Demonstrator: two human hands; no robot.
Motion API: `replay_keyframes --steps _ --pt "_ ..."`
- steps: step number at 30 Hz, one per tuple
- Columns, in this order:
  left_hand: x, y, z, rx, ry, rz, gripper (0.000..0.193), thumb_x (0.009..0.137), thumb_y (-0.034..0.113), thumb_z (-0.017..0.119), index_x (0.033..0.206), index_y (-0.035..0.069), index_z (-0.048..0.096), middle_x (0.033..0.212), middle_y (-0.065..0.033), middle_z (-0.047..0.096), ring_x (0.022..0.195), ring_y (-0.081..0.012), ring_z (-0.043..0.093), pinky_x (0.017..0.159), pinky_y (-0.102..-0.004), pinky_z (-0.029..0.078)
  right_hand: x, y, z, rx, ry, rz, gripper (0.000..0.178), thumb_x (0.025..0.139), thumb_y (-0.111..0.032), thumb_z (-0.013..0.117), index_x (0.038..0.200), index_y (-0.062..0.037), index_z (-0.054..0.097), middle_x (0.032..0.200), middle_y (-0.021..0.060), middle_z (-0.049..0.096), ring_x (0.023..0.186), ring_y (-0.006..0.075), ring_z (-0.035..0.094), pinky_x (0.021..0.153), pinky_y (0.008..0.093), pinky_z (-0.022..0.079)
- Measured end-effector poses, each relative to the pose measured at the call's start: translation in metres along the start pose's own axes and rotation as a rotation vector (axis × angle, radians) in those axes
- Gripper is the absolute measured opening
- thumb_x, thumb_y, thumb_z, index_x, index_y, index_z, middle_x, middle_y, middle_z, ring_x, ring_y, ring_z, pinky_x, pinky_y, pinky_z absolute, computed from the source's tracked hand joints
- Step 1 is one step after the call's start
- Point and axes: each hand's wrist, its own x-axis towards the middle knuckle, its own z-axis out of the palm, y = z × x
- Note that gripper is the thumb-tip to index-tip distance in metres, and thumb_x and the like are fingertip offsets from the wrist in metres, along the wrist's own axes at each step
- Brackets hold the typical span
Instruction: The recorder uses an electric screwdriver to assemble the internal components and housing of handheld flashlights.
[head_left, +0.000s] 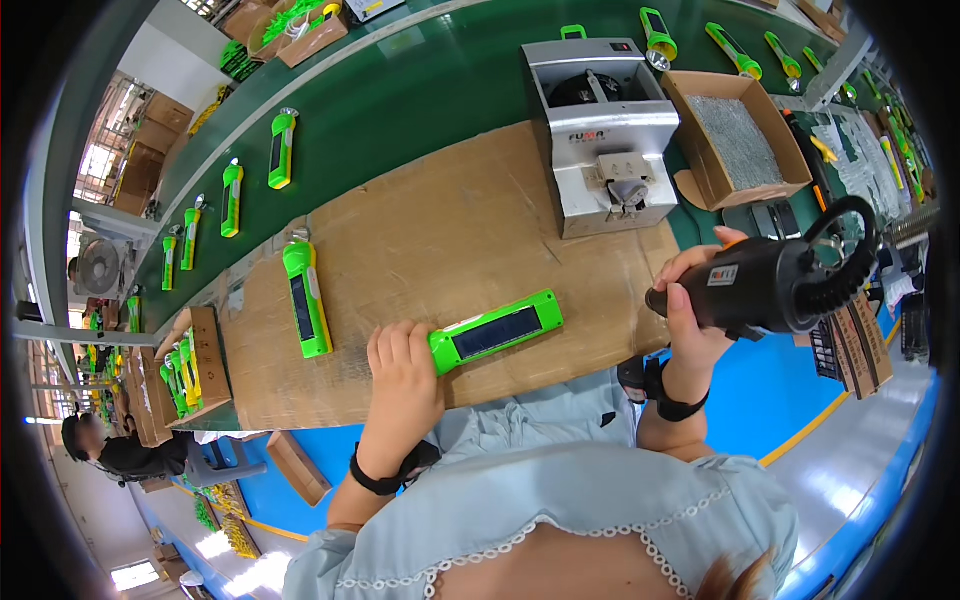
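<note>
My left hand (404, 378) is closed around one end of a bright green flashlight (498, 331), which lies slightly tilted across the cardboard sheet in front of me. A dark solar panel faces up from its body, and my fingers hide its other end. In my right hand (692, 318) is a black electric screwdriver (757, 286) with a coiled cord, its narrow tip end pointing left over the cardboard's right edge. Another green flashlight (307, 305) rests on the cardboard left of my left hand, panel up.
Beyond the cardboard sheet (440, 215) stands a grey metal screw feeder (612, 135). An open box of small screws (735, 140) sits right of it. Several flashlights line the green bench (390, 110). A carton of flashlights (205, 350) is at left; a seated person (150, 450) is farther off.
</note>
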Motion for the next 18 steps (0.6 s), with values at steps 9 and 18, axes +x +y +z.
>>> replay_keyframes --steps 9,18 --pt "0.039 -0.023 0.02 0.094 -0.001 -0.223 0.049 0.071 0.028 0.073 0.102 -0.004 0.052 0.097 -0.0195 0.052 0.093 -0.0362 0.049 0.081 -0.0467 0.037 -0.001 -0.003 0.002 0.014 0.029 0.049 0.06 0.07 0.002 0.067 0.122 0.0012 0.037 0.08 0.0063 0.058 0.071 0.0105 0.054 0.062 0.0221 0.044" --pt "0.229 -0.038 0.04 0.033 0.379 -0.242 0.069 0.077 0.043 0.067 0.121 -0.006 0.045 0.108 -0.0198 0.052 0.103 -0.0328 0.048 0.087 -0.0452 0.037 0.017 -0.002 0.022 0.043 0.099 0.052 0.059 0.076 0.006 0.062 0.127 0.0004 0.033 0.076 0.0069 0.057 0.058 0.008 0.052 0.053 0.0197 0.043"
